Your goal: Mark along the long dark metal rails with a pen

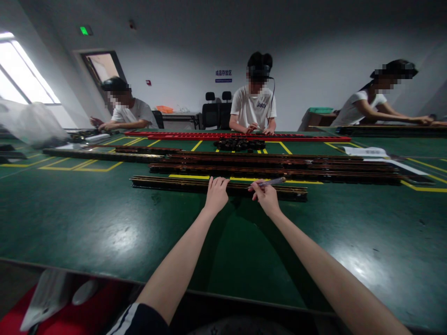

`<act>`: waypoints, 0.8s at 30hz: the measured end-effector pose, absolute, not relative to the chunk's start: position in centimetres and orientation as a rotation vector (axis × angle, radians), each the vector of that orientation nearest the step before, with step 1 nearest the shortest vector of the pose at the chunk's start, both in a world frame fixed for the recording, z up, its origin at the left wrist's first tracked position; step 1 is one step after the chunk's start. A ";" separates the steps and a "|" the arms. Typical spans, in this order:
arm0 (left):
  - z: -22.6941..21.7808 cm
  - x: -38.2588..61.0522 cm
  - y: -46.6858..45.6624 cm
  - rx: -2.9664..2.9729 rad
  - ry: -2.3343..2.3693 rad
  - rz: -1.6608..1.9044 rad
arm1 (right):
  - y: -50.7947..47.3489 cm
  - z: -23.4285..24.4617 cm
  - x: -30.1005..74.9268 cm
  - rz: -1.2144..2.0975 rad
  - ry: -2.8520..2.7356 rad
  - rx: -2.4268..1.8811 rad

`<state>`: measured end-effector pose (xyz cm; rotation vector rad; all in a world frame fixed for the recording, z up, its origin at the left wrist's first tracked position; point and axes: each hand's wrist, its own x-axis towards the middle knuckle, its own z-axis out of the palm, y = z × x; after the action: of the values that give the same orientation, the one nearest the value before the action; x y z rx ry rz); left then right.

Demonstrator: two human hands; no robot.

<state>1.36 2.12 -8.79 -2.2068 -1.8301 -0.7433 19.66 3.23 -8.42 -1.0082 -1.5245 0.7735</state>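
Note:
A long, thin dark rail (pixel 167 183) lies crosswise on the green table in front of me. My left hand (pixel 217 194) is closed over the middle of this rail, its fingers bent across the far edge. To the right, my right hand (pixel 267 199) pinches a slim pen-like tool (pixel 274 182) with a pale, see-through barrel. The tool's thin end points left, at the rail; whether it touches cannot be made out. Just beyond, several more dark rails (pixel 272 167) lie side by side in a bundle.
A heap of small black parts (pixel 232 144) sits behind the bundle, before a long red rack (pixel 300 137). Across the table is a co-worker (pixel 253 107); others work at left and right. A plastic bag (pixel 38 125) stands far left, white paper (pixel 365 151) at right.

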 end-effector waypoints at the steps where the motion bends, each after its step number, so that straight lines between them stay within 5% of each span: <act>1: -8.7 1.4 2.1 -2.223 -1.833 -0.747 | 3.3 -8.5 19.7 0.776 -1.527 -1.004; 24: -9.0 1.4 2.2 -2.243 -1.801 -0.717 | 3.0 -8.2 19.7 0.794 -1.523 -1.010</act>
<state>1.40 2.21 -8.99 -2.2427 -1.8014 -0.7167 19.67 3.03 -8.22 -1.0098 -1.5231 0.7938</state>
